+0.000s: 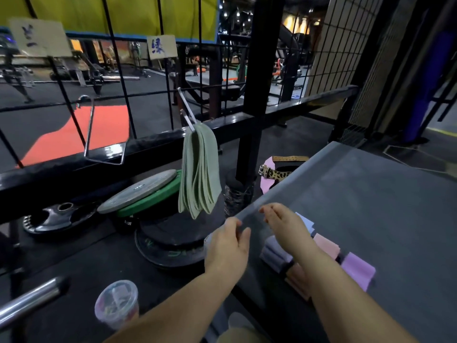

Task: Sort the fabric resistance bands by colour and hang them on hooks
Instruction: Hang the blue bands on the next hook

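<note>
Noted on the right-hand hook (188, 115) of the wire grid: green bands (199, 174). A thick bunch of flat, sage-coloured fabric loops, draped over the prongs and dangling in uneven tongues just beside the stacked weight plates (141, 191). Above that hook, a card (162, 47) bearing one blue handwritten character. Further left, a second hook (89, 129) under a second card (39, 37).

Lying on the grey table (358, 189), near its front corner, in a small cluster: lavender band (273, 253), pink band (326, 245), lilac band (358, 271), pale blue band (305, 222). Matte woven cloth throughout, pieces close together, partly hidden under the right forearm.

Left hand (228, 243) at the table edge, fingers relaxed and apart, gripping nothing; contact with the edge not determinable. Right hand (282, 224) over the cluster, fingers loosely extended, gripping nothing. Both blurred.
</note>
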A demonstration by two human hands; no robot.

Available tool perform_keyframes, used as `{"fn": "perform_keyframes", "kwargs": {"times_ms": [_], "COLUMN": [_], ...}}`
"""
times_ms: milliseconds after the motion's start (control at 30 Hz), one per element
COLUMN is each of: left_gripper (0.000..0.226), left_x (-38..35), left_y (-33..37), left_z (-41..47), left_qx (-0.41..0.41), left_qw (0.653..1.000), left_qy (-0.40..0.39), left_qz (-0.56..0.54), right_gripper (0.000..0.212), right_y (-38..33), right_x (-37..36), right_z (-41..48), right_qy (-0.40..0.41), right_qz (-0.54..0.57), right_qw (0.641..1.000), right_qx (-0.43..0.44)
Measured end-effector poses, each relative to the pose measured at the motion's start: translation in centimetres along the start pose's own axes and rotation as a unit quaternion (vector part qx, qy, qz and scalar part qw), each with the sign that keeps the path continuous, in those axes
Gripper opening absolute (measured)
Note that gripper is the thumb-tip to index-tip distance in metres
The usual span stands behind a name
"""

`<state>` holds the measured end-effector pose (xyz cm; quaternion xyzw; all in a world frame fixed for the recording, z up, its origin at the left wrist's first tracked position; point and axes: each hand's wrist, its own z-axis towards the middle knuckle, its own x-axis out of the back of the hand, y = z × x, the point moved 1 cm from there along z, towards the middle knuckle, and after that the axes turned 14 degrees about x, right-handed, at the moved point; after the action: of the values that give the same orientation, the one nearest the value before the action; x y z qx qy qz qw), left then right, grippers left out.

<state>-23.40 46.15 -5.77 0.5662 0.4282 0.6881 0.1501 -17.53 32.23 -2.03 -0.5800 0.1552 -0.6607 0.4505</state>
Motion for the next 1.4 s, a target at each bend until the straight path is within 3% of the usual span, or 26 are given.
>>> {"fn": "perform_keyframes", "kwargs": {"times_ms": [133,233,400,633,833,1000,1133,1400], "left_gripper": [0.035,0.030,0.028,0.024,0.037,0.046,0.071,0.070], "left_x": [-1.4,-2.2,-2.7,-2.9,-2.0,-0.5,0.4,4.0], "left_y": [0.4,0.5,0.6,1.0,1.3,2.0,2.2,3.6], "left_z": [0.0,-0.2,-0.6,-0.5,0.0,0.4,0.2,-1.7], "left_qx": [0.016,-0.005,-0.021,-0.039,-0.057,-0.064,-0.055,-0.090], "left_qw": [0.998,0.995,0.986,0.985,0.988,0.976,0.969,0.964], "left_qy": [-0.060,-0.073,-0.122,-0.137,-0.143,-0.191,-0.205,-0.182], "left_qz": [0.031,0.067,0.110,0.102,0.022,-0.076,-0.129,-0.173], "right_gripper": [0.019,0.013,0.042,0.067,0.078,0.069,0.056,0.041], "right_y": [2.2,3.4,4.6,4.7,3.6,1.6,0.3,-2.9], "right_x": [1.8,2.9,5.4,5.0,5.2,6.0,6.5,6.9], "right_z": [-0.8,-1.5,-2.4,-2.0,-1.7,-1.5,-1.4,-1.6], "right_qy": [-0.006,-0.075,-0.193,-0.257,-0.242,-0.191,-0.146,-0.128], "right_qz": [-0.004,-0.009,-0.019,-0.027,0.021,0.094,0.159,0.239], "right_qw": [1.000,0.997,0.981,0.966,0.970,0.976,0.975,0.956], "right_qx": [-0.024,-0.011,-0.023,0.012,0.029,0.045,0.060,0.113]}}
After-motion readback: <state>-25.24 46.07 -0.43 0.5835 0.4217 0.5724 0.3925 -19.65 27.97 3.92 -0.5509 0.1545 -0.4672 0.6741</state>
